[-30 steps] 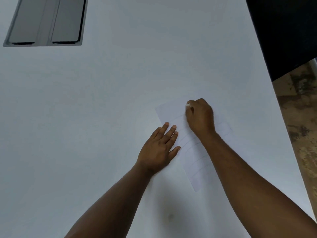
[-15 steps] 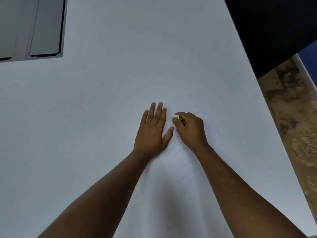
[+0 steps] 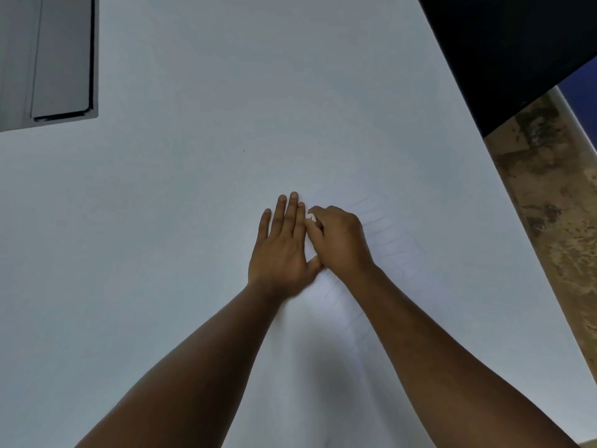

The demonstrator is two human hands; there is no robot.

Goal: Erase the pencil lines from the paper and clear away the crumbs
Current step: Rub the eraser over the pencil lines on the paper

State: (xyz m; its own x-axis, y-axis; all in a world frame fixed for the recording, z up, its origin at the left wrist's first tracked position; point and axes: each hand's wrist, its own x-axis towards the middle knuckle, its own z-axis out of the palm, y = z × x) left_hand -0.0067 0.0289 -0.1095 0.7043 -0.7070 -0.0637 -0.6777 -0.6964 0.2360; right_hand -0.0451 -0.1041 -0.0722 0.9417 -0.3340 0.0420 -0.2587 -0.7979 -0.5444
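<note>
Right hand [image 3: 339,240] pinches small white eraser [image 3: 311,217] at far-left end of faint-lined white paper sheet [image 3: 397,250].
Left hand [image 3: 282,245], fingers flat and straight, presses just beside; sheet's long axis runs back toward person, under right forearm.

white table [image 3: 193,221] | grey hatch [image 3: 48,59] | mottled brown floor [image 3: 555,205]

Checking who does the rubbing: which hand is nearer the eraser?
Right. The right hand pinches the eraser; the left hand lies flat just beside it.

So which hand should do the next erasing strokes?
Right. The right hand already pinches the eraser over the paper, while the left hand lies flat beside it.
</note>
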